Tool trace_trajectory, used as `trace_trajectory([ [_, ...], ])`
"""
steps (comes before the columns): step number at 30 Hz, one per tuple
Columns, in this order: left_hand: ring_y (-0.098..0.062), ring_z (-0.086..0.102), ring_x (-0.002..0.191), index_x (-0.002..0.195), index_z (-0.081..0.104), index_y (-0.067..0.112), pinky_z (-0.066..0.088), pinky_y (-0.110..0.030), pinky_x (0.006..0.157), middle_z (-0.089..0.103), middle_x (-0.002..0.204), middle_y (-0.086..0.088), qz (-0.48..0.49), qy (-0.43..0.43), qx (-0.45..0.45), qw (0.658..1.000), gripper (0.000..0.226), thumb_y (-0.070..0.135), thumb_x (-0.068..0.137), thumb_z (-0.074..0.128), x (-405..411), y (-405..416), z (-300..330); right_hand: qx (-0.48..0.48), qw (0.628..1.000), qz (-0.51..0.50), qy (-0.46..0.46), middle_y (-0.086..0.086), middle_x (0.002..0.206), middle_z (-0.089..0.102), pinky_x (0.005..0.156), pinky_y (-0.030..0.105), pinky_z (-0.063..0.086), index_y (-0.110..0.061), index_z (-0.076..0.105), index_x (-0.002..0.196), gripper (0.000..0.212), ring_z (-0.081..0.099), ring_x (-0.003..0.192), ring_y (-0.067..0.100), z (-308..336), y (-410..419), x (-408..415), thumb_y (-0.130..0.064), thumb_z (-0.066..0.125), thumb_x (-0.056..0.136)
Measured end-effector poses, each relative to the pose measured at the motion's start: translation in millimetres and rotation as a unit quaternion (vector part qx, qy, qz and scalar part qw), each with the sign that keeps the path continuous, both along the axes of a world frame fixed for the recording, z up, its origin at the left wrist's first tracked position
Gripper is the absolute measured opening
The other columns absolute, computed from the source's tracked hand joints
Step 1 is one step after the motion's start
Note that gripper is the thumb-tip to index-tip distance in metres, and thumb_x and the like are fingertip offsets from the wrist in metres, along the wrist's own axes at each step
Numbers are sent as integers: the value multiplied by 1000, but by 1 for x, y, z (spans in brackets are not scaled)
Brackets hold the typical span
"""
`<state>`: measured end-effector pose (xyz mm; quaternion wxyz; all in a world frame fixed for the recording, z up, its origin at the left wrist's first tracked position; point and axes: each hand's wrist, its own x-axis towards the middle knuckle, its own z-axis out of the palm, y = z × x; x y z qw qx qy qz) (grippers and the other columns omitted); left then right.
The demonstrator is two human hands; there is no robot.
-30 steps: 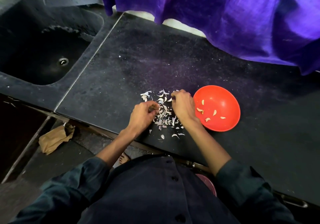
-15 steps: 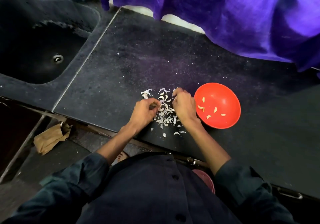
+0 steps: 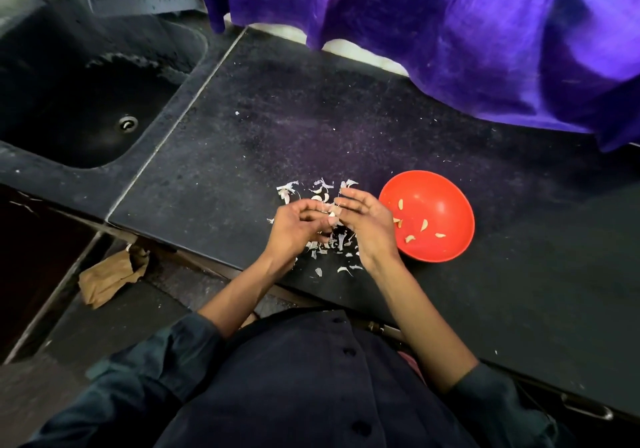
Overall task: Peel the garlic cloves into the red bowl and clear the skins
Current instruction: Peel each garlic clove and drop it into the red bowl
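Both hands meet over the skins, raised a little off the black counter. The left hand has its fingers curled inward toward the right; a small pale piece, probably a garlic clove, sits at its fingertips between the two hands. It appears pinched there, though blur makes the exact grip hard to read. The right hand is palm-up with fingers loosely spread and only slightly bent, fingertips near the clove; whether it holds anything I cannot tell.

The red bowl stands on the counter just beside the right hand, with about five peeled cloves lying in it. Loose skins are scattered under and around the hands, a few strays toward the counter's near edge.

Step in hand, by my reading: stripping one clove.

- Keep a firm pinch on the clove with the left and let the right's fingertips catch the loose edge of skin and pull it away.
- Work above the existing pile so flakes fall together (fewer strays to gather later).
- Drop the bare clove into the bowl only once no papery skin clings to it.

Sink lies well apart to the left.
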<state>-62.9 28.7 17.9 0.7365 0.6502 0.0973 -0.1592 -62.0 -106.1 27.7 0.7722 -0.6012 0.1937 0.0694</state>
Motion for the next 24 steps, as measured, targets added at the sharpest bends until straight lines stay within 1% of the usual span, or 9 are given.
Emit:
trace_trajectory([
  [3,-12,70,66,105,60,6,58,-27,56,73,71,0,26,-35,56,997,31,-2,79,74,-6,-2,5,-44,998,37,-40,5,97,70,83,23,53,-8,67,107,24,65,90,9,0,-6,-6,5,63,87],
  [5,-13,72,69,104,60,14,59,-28,60,74,73,2,33,-72,117,990,33,4,77,77,-10,-4,8,-104,990,79,-59,2,92,73,79,25,53,-13,71,99,16,66,83,7,0,-11,-9,-3,66,88],
  [8,-2,70,69,96,66,15,54,-16,67,73,74,9,24,-134,192,972,26,10,75,81,-16,-8,11,-150,978,123,-79,3,82,74,75,32,53,-19,74,85,11,67,77,11,1,-19,-11,-8,70,85],
  [10,3,67,67,87,71,15,50,-11,65,71,73,13,21,-156,182,971,16,9,75,80,-21,-11,13,-128,982,121,-73,5,78,72,69,30,54,-15,72,85,12,65,70,12,4,-24,-13,-4,67,86],
  [12,3,66,67,82,72,19,50,-11,65,71,73,14,25,-157,168,973,13,9,77,78,-23,-14,14,-91,987,117,-57,7,76,68,63,24,55,-8,70,88,12,62,65,12,9,-27,-16,1,62,89],
  [14,-1,66,67,83,73,19,52,-16,62,72,77,10,31,-145,157,976,10,10,79,76,-25,-15,14,-56,990,120,-40,9,77,65,61,21,56,-4,68,90,11,60,65,13,13,-30,-20,2,59,91],
  [17,-6,65,64,86,72,8,54,-20,56,71,78,-2,34,-113,117,986,4,7,82,72,-28,-20,13,-22,991,130,-21,6,75,65,61,22,55,-9,68,87,13,60,64,11,13,-36,-23,-1,59,92],
  [21,1,59,61,82,70,7,50,-14,61,68,72,3,34,-147,195,969,7,13,81,75,-33,-25,18,-8,989,144,-15,7,76,66,62,26,57,-7,68,89,6,61,64,12,17,-42,-24,-5,63,91],
  [24,-4,55,57,81,67,7,48,-22,59,65,69,0,28,-151,264,952,18,24,87,71,-31,-24,20,-56,989,128,-45,5,73,63,62,28,58,-7,67,87,5,60,61,11,20,-44,-22,-3,65,90],
])
